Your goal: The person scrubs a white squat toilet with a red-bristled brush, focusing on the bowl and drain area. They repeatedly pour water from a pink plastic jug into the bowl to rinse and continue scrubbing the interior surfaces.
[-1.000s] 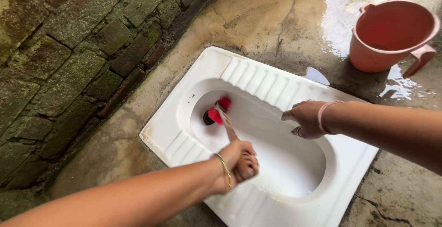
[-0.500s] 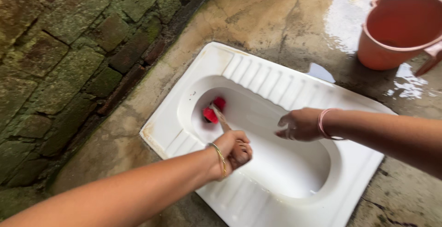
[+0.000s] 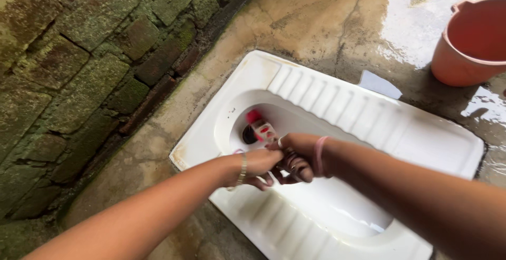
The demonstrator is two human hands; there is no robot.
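Left hand: the left hand (image 3: 261,166) is closed in a fist round the handle of a brush, over the near side of the bowl. A thin metal bangle (image 3: 242,168) sits on its wrist.

Right hand: the right hand (image 3: 295,154) is curled shut and presses against the left hand, fingers folded down over the same handle. A pink band (image 3: 319,154) circles its wrist, and a ring shows on one finger.

Change in the hands: half a second ago the right hand hung apart from the left, over the middle of the bowl. Now the two hands touch, both closed on the handle.

Brush: the brush (image 3: 259,125) has a red and white head. It points away from the hands, just beyond their knuckles, with its tip at the dark drain hole. The handle is mostly hidden inside the two fists.

Change in the brush: its head is still at the drain hole, as before.

Toilet pan: a white floor-level toilet pan (image 3: 337,102) lies beneath both hands, set into wet concrete, with ribbed foot rests on either side of the bowl.

Bucket: a reddish plastic bucket (image 3: 469,44) stands well apart from the hands, far beyond the right forearm.

Wall: a mossy brick wall (image 3: 79,54) runs beyond the left arm.
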